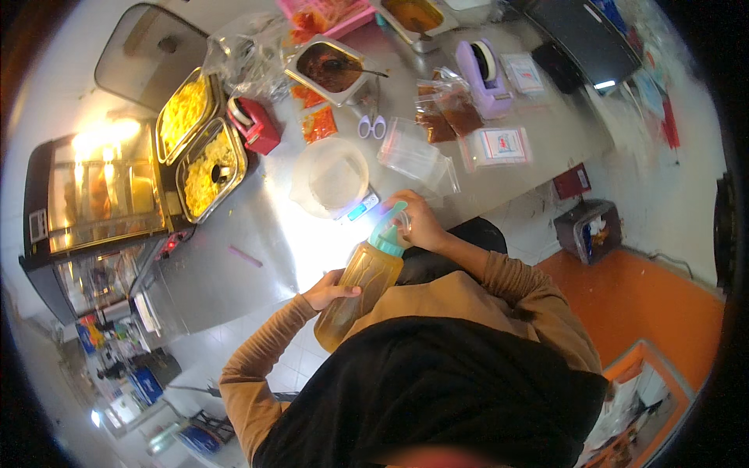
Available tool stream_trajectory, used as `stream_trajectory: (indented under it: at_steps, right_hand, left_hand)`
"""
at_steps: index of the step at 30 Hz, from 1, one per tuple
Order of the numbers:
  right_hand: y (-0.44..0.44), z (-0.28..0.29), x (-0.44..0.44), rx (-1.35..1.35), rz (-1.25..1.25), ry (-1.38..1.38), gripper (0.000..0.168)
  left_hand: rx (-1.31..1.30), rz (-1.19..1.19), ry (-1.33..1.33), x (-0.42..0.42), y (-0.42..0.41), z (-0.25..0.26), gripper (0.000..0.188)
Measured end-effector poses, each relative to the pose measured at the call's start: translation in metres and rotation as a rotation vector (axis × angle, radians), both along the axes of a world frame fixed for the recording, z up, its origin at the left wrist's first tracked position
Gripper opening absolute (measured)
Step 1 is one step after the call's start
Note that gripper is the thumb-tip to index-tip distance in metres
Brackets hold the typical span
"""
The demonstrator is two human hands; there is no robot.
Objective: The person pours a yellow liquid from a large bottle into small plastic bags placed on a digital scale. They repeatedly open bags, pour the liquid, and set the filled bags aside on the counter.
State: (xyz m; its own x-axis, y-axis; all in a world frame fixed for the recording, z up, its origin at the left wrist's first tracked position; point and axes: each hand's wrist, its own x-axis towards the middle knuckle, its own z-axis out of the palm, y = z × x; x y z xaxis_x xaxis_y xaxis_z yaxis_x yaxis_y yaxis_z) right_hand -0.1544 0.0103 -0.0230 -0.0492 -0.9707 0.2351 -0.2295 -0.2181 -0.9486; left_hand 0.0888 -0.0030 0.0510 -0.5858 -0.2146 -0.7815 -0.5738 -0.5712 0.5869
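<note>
A large translucent amber bottle (364,281) with a teal cap (387,238) is tilted in front of my body. My left hand (332,291) grips its side, with the thumb lying across the front. My right hand (418,222) is at the cap and its looped handle; whether the fingers close on the loop or only touch it is hard to see. Just beyond the bottle, on the steel table (275,234), a small digital scale (361,208) with a lit display shows beside a round translucent bowl (330,175).
Metal pans of yellow food (208,169) and a glass warmer (105,193) stand left. Beyond the bowl are a red tape dispenser (254,126), a pan of dark sauce (327,67) and scissors (372,126). Clear bags (415,153), filled sauce packets (447,111) and a purple tape dispenser (484,82) lie right.
</note>
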Motion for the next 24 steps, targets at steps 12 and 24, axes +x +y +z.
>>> stream_trajectory:
  at_steps: [12, 24]
  right_hand:
    - [0.025, -0.032, 0.01, 0.176, -0.04, 0.181, 0.027]
    - [0.047, -0.023, 0.005, -0.033, -0.316, 0.135, 0.027]
  left_hand:
    - [0.142, -0.06, -0.13, -0.016, -0.027, 0.035, 0.05]
    - [0.338, -0.103, -0.136, -0.055, -0.051, 0.043, 0.056]
